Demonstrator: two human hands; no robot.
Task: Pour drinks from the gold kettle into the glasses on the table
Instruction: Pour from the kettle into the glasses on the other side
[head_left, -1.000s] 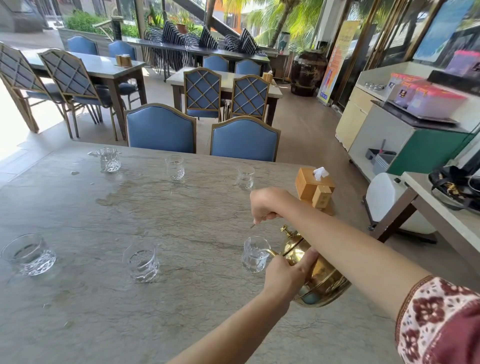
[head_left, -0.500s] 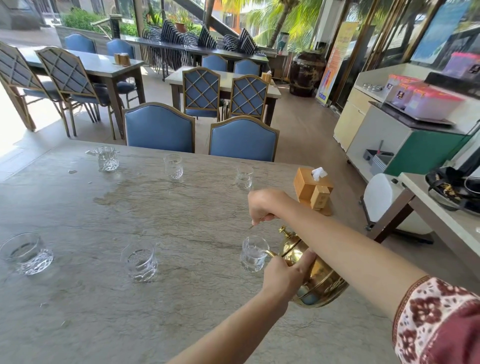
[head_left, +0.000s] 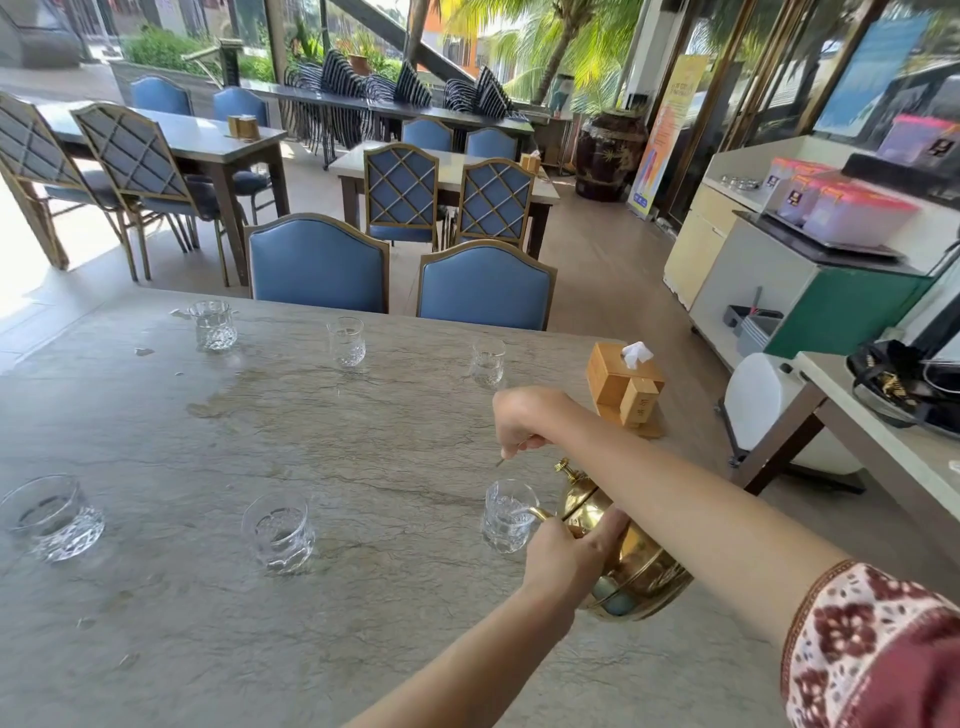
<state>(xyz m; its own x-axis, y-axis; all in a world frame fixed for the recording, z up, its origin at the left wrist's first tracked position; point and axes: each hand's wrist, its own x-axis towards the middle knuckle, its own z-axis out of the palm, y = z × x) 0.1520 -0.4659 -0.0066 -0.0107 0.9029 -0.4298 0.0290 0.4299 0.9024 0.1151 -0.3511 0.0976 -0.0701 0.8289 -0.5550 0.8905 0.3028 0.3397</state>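
The gold kettle (head_left: 631, 558) is tilted to the left, its spout reaching over the rim of a small clear glass (head_left: 504, 522) on the grey stone table (head_left: 363, 457). My right hand (head_left: 524, 418) is closed on the kettle's thin wire handle above it. My left hand (head_left: 569, 553) presses against the kettle's body near the spout. Several other clear glasses stand on the table: a low one (head_left: 278, 530) and a wide one (head_left: 49, 517) near me, and a far row with a cut glass (head_left: 212, 325), a slim glass (head_left: 346, 340) and a small glass (head_left: 488, 361).
A wooden tissue box (head_left: 623, 382) stands at the table's right edge, just behind my right arm. Two blue chairs (head_left: 485, 288) are tucked in at the far side. A side table (head_left: 893, 457) and a counter lie to the right. A damp patch marks the table's middle.
Almost nothing has changed. The kettle stays tilted over the same glass with both hands in the same hold; only the view has shifted slightly.
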